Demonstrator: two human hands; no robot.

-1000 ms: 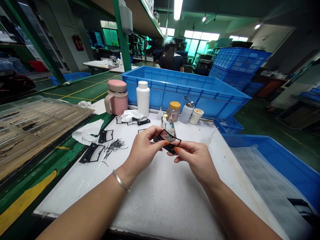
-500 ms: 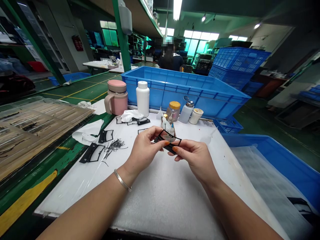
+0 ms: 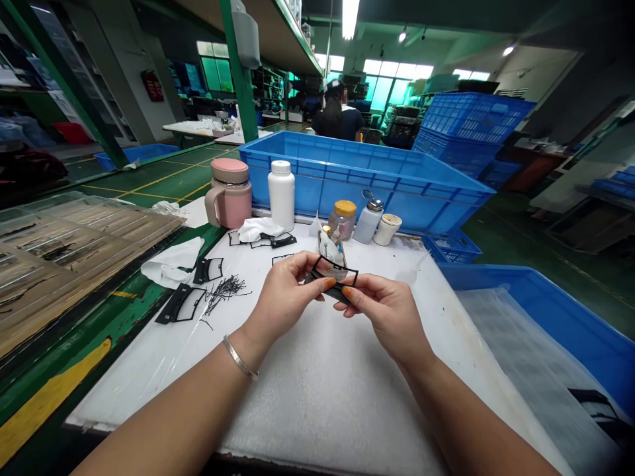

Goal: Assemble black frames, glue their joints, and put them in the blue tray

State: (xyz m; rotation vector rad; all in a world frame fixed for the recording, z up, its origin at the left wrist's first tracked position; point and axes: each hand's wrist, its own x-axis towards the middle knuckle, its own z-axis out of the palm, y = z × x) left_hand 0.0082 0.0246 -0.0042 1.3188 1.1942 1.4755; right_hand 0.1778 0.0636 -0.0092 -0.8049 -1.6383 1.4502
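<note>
A black frame (image 3: 336, 292) is held above the white worktop (image 3: 317, 396), in front of the person, between the left hand (image 3: 285, 291) and the right hand (image 3: 389, 311). Each hand's grip is narrow, pinching an end of the piece between thumb and fingers. The frame's long axis runs crosswise from hand to hand, with the right end dipping slightly lower and nearer the person. Its solid band lies along the near side, under the thumbs, while the thin-rimmed opening points up and away, toward a blue crate (image 3: 367, 178) at the back.

Left of the hands, a loose heap of thin black strips (image 3: 227, 289) lies beside a similar frame (image 3: 173, 305), whose solid band points left and whose opening points right, toward the heap. A white cloth (image 3: 169, 264) lies near it. Behind the hands, a jar with a yellow lid (image 3: 342, 221) stands upright. Fingers hide the ends of the held piece.
</note>
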